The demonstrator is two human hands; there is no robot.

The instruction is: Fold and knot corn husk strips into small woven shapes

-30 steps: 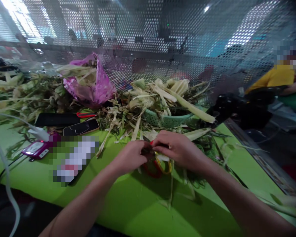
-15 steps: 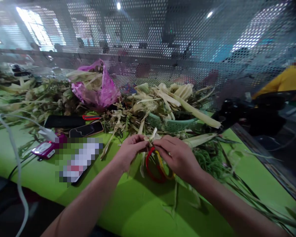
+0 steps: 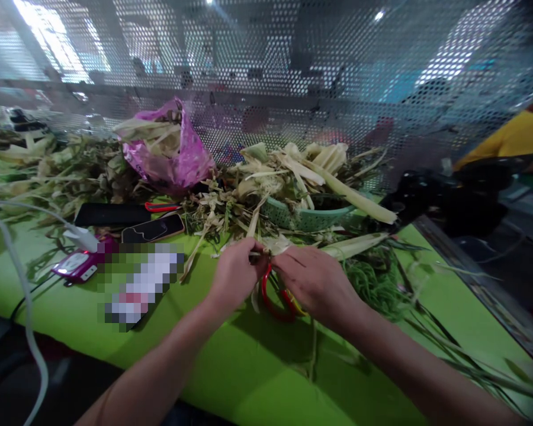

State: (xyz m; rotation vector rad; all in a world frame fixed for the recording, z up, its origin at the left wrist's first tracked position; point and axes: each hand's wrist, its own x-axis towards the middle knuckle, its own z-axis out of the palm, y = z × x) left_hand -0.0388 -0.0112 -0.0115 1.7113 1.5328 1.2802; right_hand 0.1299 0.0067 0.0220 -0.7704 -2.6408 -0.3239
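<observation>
My left hand (image 3: 235,273) and my right hand (image 3: 311,279) meet above the green table (image 3: 231,367), fingers pinched together on pale strips of leaf (image 3: 275,244). A red ring (image 3: 270,300) and a yellow ring (image 3: 295,304) hang under the hands, partly hidden by my right palm. I cannot tell which hand holds the rings. Just behind lies a heap of dried husks and leaves (image 3: 266,183) over a teal basket (image 3: 311,216).
A pink plastic bag (image 3: 173,154) of husks stands at the back left. Two phones (image 3: 151,228), a magenta device (image 3: 77,264) and a white cable (image 3: 18,278) lie at left. Green stems (image 3: 377,284) spread at right. A perforated screen (image 3: 266,65) closes the back; a person in yellow (image 3: 515,139) sits beyond.
My hands have stayed together over the rings, shifting slightly left and up. The fingers have re-pinched the leaf strips, and the yellow ring is now more hidden under my right hand.
</observation>
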